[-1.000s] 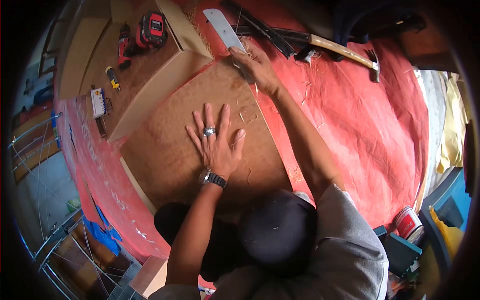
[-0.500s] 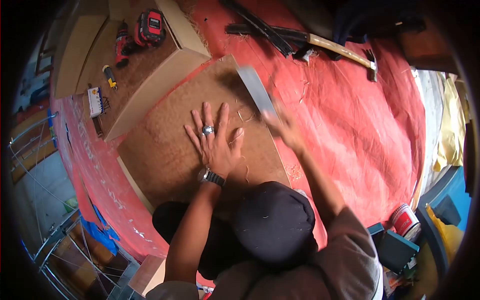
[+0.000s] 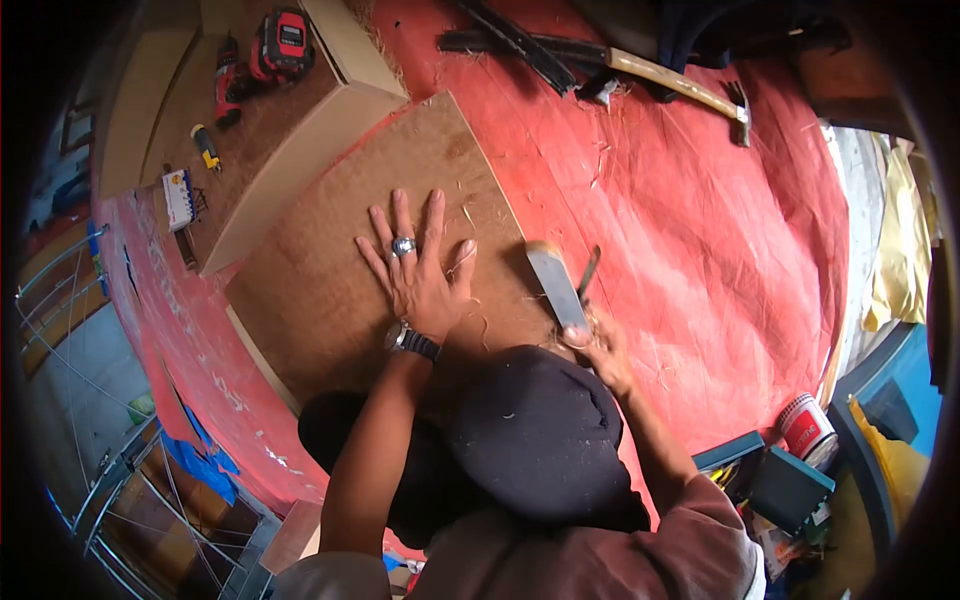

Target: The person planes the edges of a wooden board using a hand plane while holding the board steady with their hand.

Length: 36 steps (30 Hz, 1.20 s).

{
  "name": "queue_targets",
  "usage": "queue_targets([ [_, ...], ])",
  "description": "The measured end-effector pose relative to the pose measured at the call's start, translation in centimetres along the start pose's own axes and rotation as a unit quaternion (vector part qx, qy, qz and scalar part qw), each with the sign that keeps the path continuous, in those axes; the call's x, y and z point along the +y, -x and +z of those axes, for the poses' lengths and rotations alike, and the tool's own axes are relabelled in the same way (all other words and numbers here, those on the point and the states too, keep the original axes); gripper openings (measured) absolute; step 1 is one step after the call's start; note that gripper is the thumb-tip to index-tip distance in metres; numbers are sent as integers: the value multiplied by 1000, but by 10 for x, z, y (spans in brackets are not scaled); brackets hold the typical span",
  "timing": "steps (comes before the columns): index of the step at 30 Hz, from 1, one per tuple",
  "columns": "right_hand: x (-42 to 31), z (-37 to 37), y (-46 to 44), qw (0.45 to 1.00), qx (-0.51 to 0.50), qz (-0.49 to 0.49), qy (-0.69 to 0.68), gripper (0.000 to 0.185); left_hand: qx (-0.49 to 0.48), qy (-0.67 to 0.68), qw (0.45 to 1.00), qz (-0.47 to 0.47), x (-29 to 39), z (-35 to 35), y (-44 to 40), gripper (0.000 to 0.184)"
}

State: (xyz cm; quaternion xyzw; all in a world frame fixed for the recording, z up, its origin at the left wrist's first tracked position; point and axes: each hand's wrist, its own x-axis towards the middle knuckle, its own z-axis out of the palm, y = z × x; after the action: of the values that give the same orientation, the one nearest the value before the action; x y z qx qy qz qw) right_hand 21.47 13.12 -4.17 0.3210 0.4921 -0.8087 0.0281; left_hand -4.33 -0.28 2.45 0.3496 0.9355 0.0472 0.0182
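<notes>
My left hand (image 3: 428, 282) lies flat on a brown wooden board (image 3: 330, 290), fingers spread, with a ring and a wristwatch (image 3: 412, 341) on that arm. In my right hand (image 3: 603, 350) is a hand plane (image 3: 556, 285), a long block with a grey face, held at the board's right edge. A dark blade-like piece sticks up on the plane's right side. Thin curled shavings (image 3: 484, 322) lie on the board. My dark cap hides the board's near end and part of my lap.
At upper left, a brown wooden box-like piece (image 3: 290, 150) bears a red cordless drill (image 3: 229, 85), a yellow cutter (image 3: 206, 147) and a small box (image 3: 179, 199). A hammer (image 3: 680, 84) lies on the red sheet (image 3: 720, 260). A can (image 3: 806, 430) and toolbox (image 3: 790, 487) stand at lower right.
My right hand has drawn the plane back along the board's right edge, toward my body. My left hand stays flat on the board. The whole view has shifted slightly.
</notes>
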Motion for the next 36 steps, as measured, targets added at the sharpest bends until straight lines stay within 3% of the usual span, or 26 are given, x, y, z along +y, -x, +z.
queue_targets([
  [3, -56, 21, -91, 998, -23, -53, 7, 74, -5, 2, 1000, -2, 0, 0, 0, 70],
  [6, -106, 57, -207, 972, -76, -160, -152, 67, -9, -3, 1000, -3, 0, 0, 1, 71],
  [8, -124, 70, -268, 960, -84, -187, -189, 61, -11, -12, 1000, -1, 0, -1, 1, 72],
  [10, -140, 69, -310, 971, -127, -105, -173, 56, -20, -15, 1000, -4, -1, 0, 0, 72],
  [14, -134, 78, -289, 962, -104, -140, -211, 51, -17, -2, 1000, -6, 2, -1, -1, 72],
  [17, -78, 58, -198, 965, -63, -157, -199, 55, -20, -2, 1000, -5, 1, -4, -5, 72],
  [21, -42, 28, -70, 975, -55, -8, -215, 61, -21, 2, 1000, -3, 0, -6, -4, 72],
  [24, -41, 34, -119, 981, -33, -69, -178, 63, -20, 1, 1000, -5, 1, -5, -2, 72],
  [26, -67, 44, -194, 990, -29, -113, -78, 61, -19, -3, 1000, -4, 1, -5, 1, 72],
  [28, -124, 67, -250, 972, -59, -199, -107, 55, -19, -8, 1000, -5, 1, -2, 0, 72],
  [30, -158, 74, -286, 976, -97, -174, -83, 57, -11, -6, 1000, -2, 1, 0, 0, 72],
  [34, -133, 58, -239, 970, -65, -234, 5, 70, -9, -5, 1000, 2, 0, 2, 1, 71],
  [36, -55, 37, -180, 983, -28, -183, 2, 75, -7, -7, 1000, 4, -1, 3, -1, 71],
])
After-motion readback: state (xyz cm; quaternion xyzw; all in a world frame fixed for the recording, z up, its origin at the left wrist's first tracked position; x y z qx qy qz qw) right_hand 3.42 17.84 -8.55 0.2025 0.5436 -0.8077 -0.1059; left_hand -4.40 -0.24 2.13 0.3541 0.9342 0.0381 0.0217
